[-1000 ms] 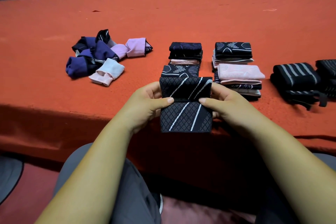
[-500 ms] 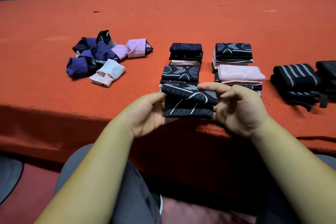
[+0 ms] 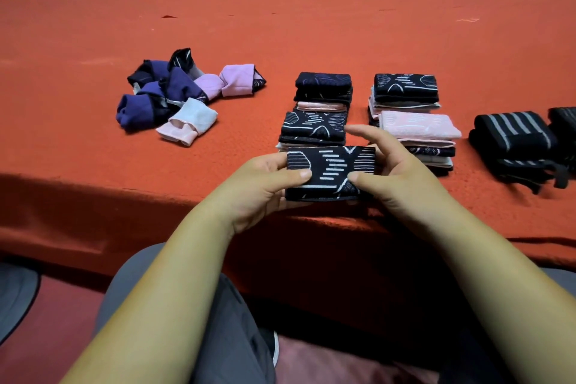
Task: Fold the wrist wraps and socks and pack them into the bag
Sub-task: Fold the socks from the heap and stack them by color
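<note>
Between my hands, just above the near edge of the surface, is the black knit sock with white line pattern (image 3: 330,171), folded into a flat packet. My left hand (image 3: 265,187) grips its left end, thumb pressed on top and fingers curled beneath. My right hand (image 3: 399,171) grips the right end, thumb on top, with the index finger lifted over the far edge.

To finish this fold well, I think I should press both thumbs down so the layers do not spring open. Then I would square the edges and set the packet on the nearest stack of folded dark socks (image 3: 313,128), which lies just beyond my fingers. Lining its edges up with the sock below should stop it sliding off.

To the right of that stack is another, topped by a pink folded sock (image 3: 417,128), and two more stacks sit behind them. Further right lie the black wrist wraps with grey stripes (image 3: 514,134), bundled up. Well to the left, a loose heap of purple, lilac and pale pink socks (image 3: 174,97) waits unfolded on the orange-red felt surface (image 3: 311,25). No bag shows, so packing seems some way off.
</note>
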